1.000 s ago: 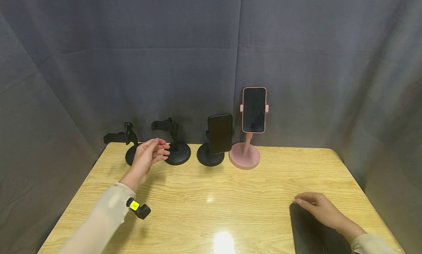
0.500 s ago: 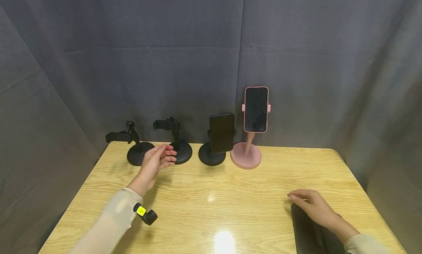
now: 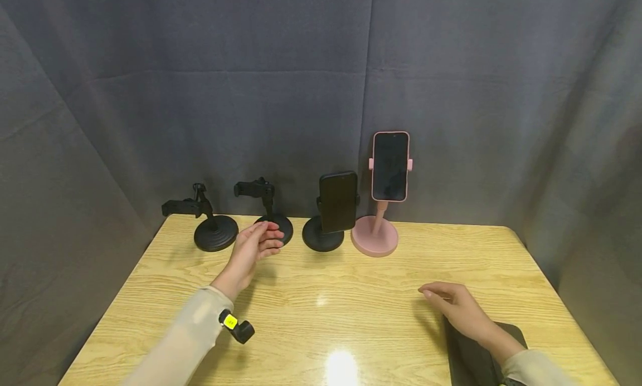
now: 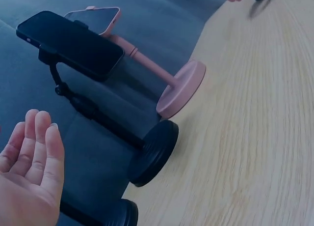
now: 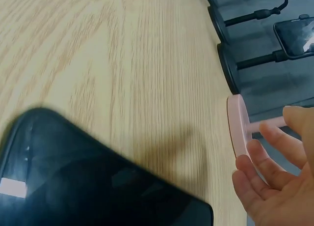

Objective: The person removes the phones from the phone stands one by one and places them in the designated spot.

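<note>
A black phone stand with a round ridged base and a bare clamp holds the left end of the row along the back of the pale wood-grain worktop; its clamp juts left, so the forearm does best to swing clear of it. Next comes the left hand, its fingers together and only softly bent, with nothing in its grasp. In the head view it covers part of the base of a second black phone stand with an unfilled clamp; whether they touch I cannot tell. If the hand takes this stand, low on the post looks the safest place to grip, since a push at the clamp could tip it back toward the grey cloth. Further right, a third black round-based phone stand carries a black rectangular phone. Just beside it, a pink round-based phone stand bears a pink-rimmed phone; both look top-heavy, so a slow reach seems wise. At the right, the right hand, fingers loosely bent, holds nothing; its wrist passes over a black, flat, tablet-like slab, which probably lifts best with thumb above and fingers under one edge
</note>
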Available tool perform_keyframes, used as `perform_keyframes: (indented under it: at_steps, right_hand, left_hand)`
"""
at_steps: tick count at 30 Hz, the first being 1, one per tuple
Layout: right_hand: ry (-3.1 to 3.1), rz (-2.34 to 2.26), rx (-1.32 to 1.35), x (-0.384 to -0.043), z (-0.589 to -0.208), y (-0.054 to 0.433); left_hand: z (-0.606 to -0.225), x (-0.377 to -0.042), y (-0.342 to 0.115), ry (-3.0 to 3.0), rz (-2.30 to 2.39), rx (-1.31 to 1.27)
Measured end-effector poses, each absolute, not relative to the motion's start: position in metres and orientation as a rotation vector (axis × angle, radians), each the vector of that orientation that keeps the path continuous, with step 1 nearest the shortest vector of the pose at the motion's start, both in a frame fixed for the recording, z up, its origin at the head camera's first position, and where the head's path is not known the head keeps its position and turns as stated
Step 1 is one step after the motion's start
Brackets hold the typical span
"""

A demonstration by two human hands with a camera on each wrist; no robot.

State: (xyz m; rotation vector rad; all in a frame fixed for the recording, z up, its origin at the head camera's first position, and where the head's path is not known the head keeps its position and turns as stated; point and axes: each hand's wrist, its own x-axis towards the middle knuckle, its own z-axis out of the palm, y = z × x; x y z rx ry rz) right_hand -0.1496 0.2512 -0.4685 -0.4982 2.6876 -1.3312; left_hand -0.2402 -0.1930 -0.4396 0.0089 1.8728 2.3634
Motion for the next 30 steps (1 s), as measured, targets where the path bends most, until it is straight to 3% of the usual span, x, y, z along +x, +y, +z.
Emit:
perform_keyframes:
  at_steps: [30]
  right_hand:
    - [2.568, -1.587, -0.391, -0.184, -0.45, 0.178]
  left_hand:
    - [-0.432, -0.243, -0.154, 1.816, 2.363, 0.062]
